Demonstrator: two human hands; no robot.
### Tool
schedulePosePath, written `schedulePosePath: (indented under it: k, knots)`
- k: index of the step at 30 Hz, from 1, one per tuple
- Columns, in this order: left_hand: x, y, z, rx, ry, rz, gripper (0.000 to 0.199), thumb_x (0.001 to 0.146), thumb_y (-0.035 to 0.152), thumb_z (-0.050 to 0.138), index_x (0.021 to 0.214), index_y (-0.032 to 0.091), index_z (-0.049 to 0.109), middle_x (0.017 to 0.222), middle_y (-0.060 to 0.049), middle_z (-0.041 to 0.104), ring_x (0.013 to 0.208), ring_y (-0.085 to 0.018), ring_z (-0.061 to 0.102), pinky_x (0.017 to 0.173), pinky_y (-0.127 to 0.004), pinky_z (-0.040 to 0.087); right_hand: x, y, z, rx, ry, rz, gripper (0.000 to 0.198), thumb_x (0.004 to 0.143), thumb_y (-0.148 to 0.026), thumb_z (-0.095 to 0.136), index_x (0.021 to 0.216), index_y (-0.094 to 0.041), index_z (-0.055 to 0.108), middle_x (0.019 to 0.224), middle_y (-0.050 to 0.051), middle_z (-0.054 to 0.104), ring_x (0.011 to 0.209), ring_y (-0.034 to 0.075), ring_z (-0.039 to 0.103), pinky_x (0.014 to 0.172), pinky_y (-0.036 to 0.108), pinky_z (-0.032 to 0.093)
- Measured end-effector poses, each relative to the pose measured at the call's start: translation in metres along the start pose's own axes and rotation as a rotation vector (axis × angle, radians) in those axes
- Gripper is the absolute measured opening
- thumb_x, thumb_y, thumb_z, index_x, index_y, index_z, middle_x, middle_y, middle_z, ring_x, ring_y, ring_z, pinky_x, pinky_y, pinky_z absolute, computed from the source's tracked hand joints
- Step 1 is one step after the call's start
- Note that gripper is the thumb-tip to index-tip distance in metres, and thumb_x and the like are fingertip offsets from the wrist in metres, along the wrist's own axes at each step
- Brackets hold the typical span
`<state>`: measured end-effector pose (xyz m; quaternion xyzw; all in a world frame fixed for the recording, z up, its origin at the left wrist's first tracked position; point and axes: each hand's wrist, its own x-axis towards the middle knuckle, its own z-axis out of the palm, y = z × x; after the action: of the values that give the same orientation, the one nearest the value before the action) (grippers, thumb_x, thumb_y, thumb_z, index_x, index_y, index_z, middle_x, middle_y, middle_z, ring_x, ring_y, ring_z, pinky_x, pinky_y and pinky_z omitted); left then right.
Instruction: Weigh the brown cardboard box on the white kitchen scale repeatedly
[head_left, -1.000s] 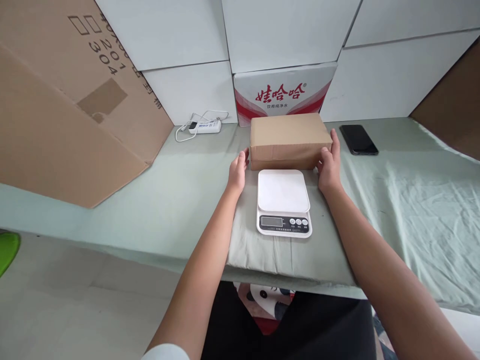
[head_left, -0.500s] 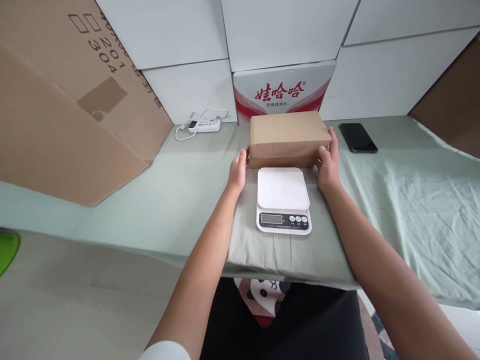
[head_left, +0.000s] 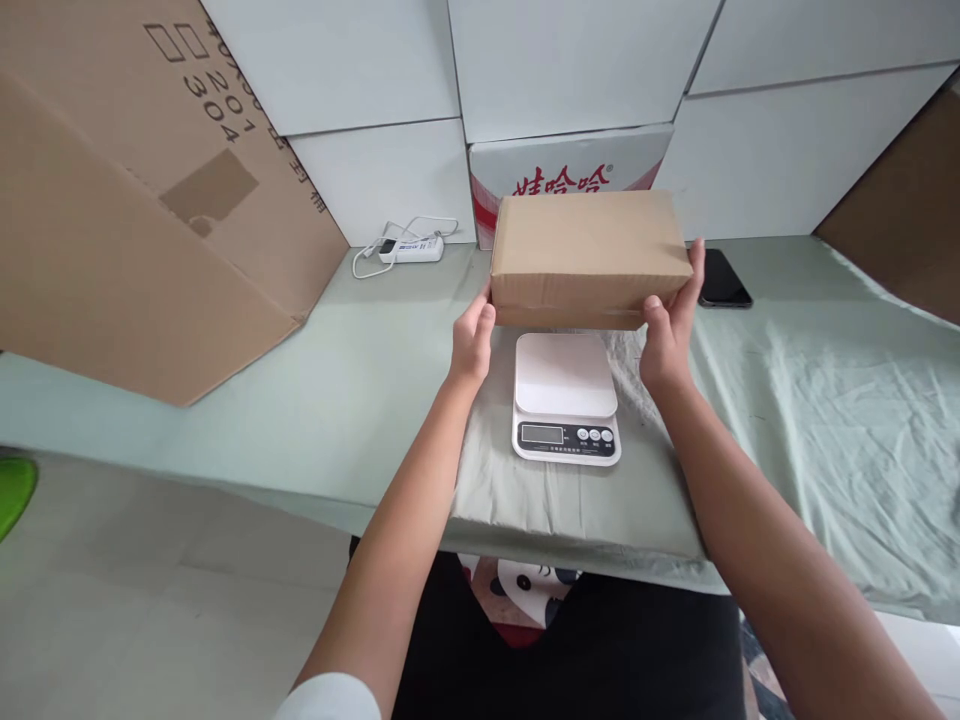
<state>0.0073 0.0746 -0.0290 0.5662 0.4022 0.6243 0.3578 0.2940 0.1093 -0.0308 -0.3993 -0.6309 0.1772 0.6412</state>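
A closed brown cardboard box (head_left: 591, 260) is held up between my two hands, raised off the table just behind the scale. My left hand (head_left: 472, 337) grips its left end, thumb towards me and the other fingers partly hidden. On the opposite end, my right hand (head_left: 670, 335) has its thumb against the front face and its fingers along the right side. Below and nearer to me sits a white digital kitchen scale (head_left: 566, 385), its platform bare. The display and several round buttons are on its front panel; I cannot make out any reading.
A green cloth covers the table (head_left: 375, 400). Behind stands a white and red printed carton (head_left: 487, 165) against white panels. A white power strip with a cable (head_left: 412, 248) lies back left, a black phone (head_left: 724, 280) right. A large cardboard sheet (head_left: 150, 200) leans at far left.
The cardboard box has risen off the table in both hands and now looks bigger and nearer. It covers more of the printed carton and the phone's left edge. The scale has stayed put.
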Motion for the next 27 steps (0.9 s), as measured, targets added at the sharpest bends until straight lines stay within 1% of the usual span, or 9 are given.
schedulePosePath:
  k: [3,5,8,10,12,15,17,21,27]
  knots:
    - [-0.034,0.018,-0.009,0.006,-0.024,0.055,0.095,0.098,0.091,0.053,0.163,0.022,0.065,0.175,-0.013,0.061,0.171,-0.039,0.049,0.142,-0.052,0.042,-0.019,-0.030,-0.016,0.012,-0.045,-0.007,0.104,0.092,-0.084,0.064,0.179,-0.036,0.033,0.190,0.005,0.032,0.181,0.040,0.023,0.150,0.066,0.021]
    - [-0.063,0.028,-0.013,-0.006,-0.033,0.050,0.092,0.102,0.087,0.052,0.164,0.020,0.064,0.177,-0.015,0.059,0.170,-0.040,0.050,0.141,-0.052,0.043,-0.039,-0.044,-0.027,0.013,-0.064,0.002,0.101,0.093,-0.081,0.066,0.178,-0.037,0.035,0.189,0.006,0.034,0.180,0.041,0.026,0.150,0.068,0.021]
    - [-0.098,0.036,-0.016,-0.025,-0.038,0.023,0.092,0.102,0.086,0.051,0.164,0.019,0.064,0.177,-0.017,0.058,0.170,-0.041,0.051,0.141,-0.053,0.045,-0.069,-0.054,-0.037,-0.031,-0.050,-0.007,0.097,0.096,-0.078,0.064,0.178,-0.036,0.035,0.187,0.007,0.036,0.179,0.041,0.025,0.148,0.072,0.020]
    - [-0.110,0.038,-0.016,-0.036,-0.034,0.011,0.094,0.101,0.087,0.051,0.163,0.018,0.064,0.177,-0.018,0.058,0.169,-0.041,0.051,0.141,-0.054,0.045,-0.084,-0.054,-0.040,-0.063,-0.015,-0.025,0.095,0.098,-0.076,0.063,0.178,-0.034,0.034,0.187,0.009,0.034,0.179,0.041,0.024,0.147,0.073,0.020]
    - [-0.115,0.038,-0.016,-0.043,-0.037,0.008,0.094,0.101,0.088,0.052,0.163,0.018,0.065,0.176,-0.019,0.058,0.168,-0.042,0.052,0.141,-0.055,0.045,-0.094,-0.053,-0.040,-0.086,0.018,-0.029,0.094,0.098,-0.075,0.062,0.177,-0.032,0.034,0.186,0.011,0.035,0.178,0.041,0.025,0.147,0.072,0.020]
    - [-0.114,0.037,-0.016,-0.036,-0.043,-0.007,0.094,0.100,0.088,0.053,0.161,0.017,0.067,0.174,-0.020,0.061,0.166,-0.042,0.054,0.140,-0.057,0.045,-0.099,-0.052,-0.040,-0.114,0.034,-0.009,0.089,0.100,-0.073,0.062,0.174,-0.031,0.038,0.182,0.013,0.039,0.176,0.041,0.030,0.146,0.072,0.020]
    - [-0.114,0.036,-0.016,-0.029,-0.047,-0.019,0.094,0.100,0.088,0.054,0.160,0.018,0.067,0.172,-0.020,0.063,0.166,-0.042,0.056,0.140,-0.058,0.045,-0.100,-0.052,-0.041,-0.131,0.040,-0.006,0.086,0.100,-0.072,0.060,0.173,-0.031,0.040,0.180,0.013,0.041,0.174,0.042,0.032,0.145,0.073,0.021]
    - [-0.114,0.035,-0.016,-0.062,-0.049,-0.036,0.091,0.101,0.087,0.054,0.160,0.019,0.069,0.172,-0.019,0.063,0.166,-0.042,0.056,0.140,-0.058,0.046,-0.100,-0.053,-0.042,-0.150,0.055,-0.009,0.081,0.101,-0.073,0.057,0.170,-0.032,0.043,0.179,0.013,0.042,0.173,0.043,0.033,0.143,0.074,0.024]
    - [-0.113,0.037,-0.016,-0.071,-0.031,-0.056,0.086,0.102,0.084,0.055,0.159,0.021,0.069,0.173,-0.017,0.062,0.166,-0.041,0.055,0.140,-0.057,0.046,-0.097,-0.055,-0.041,-0.167,0.049,0.026,0.082,0.099,-0.075,0.056,0.168,-0.032,0.043,0.176,0.013,0.045,0.168,0.042,0.040,0.143,0.076,0.024]
